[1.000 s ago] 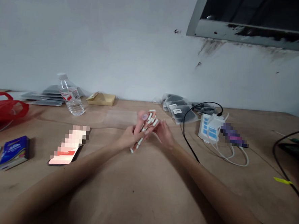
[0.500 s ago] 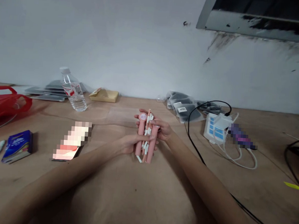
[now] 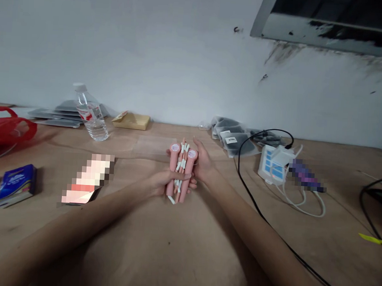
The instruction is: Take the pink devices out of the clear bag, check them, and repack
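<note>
A folded jump rope with pink and white beads is held upright above the table, between its two pink handles. Both handles have a round label on the top end. My left hand is closed round the lower part of the bundle, its thumb across the front and its fingertips showing past the right handle. My right hand lies along the right side of the bundle with its thumb raised off the beads. Its other fingers are mostly hidden behind the bundle; a fingertip shows at the left handle.
A phone and a blue tissue pack lie left. Behind them are a water bottle, a red bag and a cardboard box. Grey packets, a white power strip and a black cable are right.
My right thumb has lifted off the beads and points up. The right handle has moved up beside the left one, so its end label shows. The bundle appears slightly further left.
</note>
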{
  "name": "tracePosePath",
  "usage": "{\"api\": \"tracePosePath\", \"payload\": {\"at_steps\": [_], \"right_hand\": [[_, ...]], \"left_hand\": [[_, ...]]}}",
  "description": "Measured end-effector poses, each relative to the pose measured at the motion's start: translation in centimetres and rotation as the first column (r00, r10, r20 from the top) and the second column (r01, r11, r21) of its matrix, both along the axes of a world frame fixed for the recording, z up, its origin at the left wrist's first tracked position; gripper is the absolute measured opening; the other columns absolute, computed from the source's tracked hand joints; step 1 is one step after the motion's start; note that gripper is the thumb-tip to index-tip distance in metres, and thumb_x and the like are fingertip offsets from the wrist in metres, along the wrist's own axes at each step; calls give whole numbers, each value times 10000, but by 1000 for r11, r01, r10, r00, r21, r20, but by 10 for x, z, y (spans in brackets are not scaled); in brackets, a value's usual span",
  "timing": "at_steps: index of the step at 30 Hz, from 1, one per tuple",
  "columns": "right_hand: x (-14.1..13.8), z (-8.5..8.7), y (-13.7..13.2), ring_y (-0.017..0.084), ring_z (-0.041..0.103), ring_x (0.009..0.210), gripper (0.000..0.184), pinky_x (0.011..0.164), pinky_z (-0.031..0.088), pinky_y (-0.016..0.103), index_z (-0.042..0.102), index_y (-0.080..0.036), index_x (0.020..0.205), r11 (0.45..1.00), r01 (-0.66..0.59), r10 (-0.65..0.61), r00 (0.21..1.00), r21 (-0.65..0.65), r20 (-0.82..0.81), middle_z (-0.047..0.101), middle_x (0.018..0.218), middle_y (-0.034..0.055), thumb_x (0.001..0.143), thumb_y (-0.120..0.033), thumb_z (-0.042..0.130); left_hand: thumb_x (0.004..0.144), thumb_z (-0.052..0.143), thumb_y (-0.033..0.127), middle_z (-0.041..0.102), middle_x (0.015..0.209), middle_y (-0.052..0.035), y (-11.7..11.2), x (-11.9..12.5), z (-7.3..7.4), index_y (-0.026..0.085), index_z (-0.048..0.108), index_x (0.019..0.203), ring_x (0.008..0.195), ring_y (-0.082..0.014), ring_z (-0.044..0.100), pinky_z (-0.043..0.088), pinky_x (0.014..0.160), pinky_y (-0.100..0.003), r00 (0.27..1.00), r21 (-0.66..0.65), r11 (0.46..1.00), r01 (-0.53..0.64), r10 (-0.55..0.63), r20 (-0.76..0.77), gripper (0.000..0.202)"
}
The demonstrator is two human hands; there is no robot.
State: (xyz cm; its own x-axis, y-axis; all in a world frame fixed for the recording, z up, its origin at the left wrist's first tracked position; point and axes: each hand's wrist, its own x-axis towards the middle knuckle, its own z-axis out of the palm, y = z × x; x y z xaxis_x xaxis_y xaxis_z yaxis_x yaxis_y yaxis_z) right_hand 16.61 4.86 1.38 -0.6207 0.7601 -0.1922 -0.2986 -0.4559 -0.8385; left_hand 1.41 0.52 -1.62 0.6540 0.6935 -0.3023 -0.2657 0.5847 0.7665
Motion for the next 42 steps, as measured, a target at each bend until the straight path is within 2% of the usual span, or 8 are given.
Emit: {"api": "tracePosePath", "payload": {"at_steps": [2,5,9,12,18,26,35,42], "right_hand": [[-1,4,-3,259,698,592,817,473,558,355,728,-97,1032,998,19,-21,998,-54,-51,767,796,139,927,-740,234],[-4,3,-6,286,750,800,778,648,611,372,720,-89,1075,993,53,-66,989,-102,-133,777,991,178,954,-692,244],[-9,0,-7,288,746,946,686,847,601,418,691,-92,1164,989,89,-113,969,-116,-219,773,1060,168,989,-608,275],[-10,1,-9,290,739,992,659,914,580,453,663,-84,1223,989,98,-123,960,-108,-251,772,1068,168,1009,-555,255],[-9,3,-11,305,730,1019,678,935,573,488,642,-75,1256,992,63,-90,964,-112,-251,764,1091,182,1004,-556,235],[-9,7,-13,314,704,1086,709,979,550,495,657,-58,1219,996,61,-75,967,-63,-245,743,1147,211,1000,-591,243],[-6,5,-6,337,699,1098,778,964,550,516,672,-89,1191,996,63,-76,972,-68,-223,756,1109,197,976,-679,212],[-7,4,-10,323,707,1076,779,963,551,508,646,-77,1226,997,40,-57,967,-70,-250,748,1122,208,982,-672,206]], "left_hand": [[771,796,210,758,956,-135,-2,1,-2,90,731,953,908,-223,728,531,933,-371,999,-13,999,47,-46,19,227],[778,782,225,756,977,-142,-4,1,-4,80,725,986,928,-235,733,514,964,-381,992,-27,993,118,-117,49,260],[781,768,225,755,981,-132,-4,0,-7,88,716,1030,928,-235,737,499,982,-390,986,-35,987,154,-151,67,289],[772,775,222,756,958,-125,-5,0,-8,93,717,1021,897,-224,737,504,963,-380,987,-33,988,153,-151,53,287],[768,784,219,755,947,-111,-13,5,-3,115,722,1041,900,-228,728,515,920,-375,995,-26,995,98,-98,8,299],[745,802,211,750,861,-96,-13,2,1,117,725,931,843,-212,727,523,914,-378,994,-63,992,107,-107,0,222],[771,771,246,760,996,-139,-15,6,-1,104,709,1051,1018,-280,727,498,991,-436,994,-34,994,105,-105,14,320],[763,775,230,754,965,-140,-14,5,-1,92,713,1004,982,-273,731,496,988,-440,992,-59,991,123,-122,10,284]]}}
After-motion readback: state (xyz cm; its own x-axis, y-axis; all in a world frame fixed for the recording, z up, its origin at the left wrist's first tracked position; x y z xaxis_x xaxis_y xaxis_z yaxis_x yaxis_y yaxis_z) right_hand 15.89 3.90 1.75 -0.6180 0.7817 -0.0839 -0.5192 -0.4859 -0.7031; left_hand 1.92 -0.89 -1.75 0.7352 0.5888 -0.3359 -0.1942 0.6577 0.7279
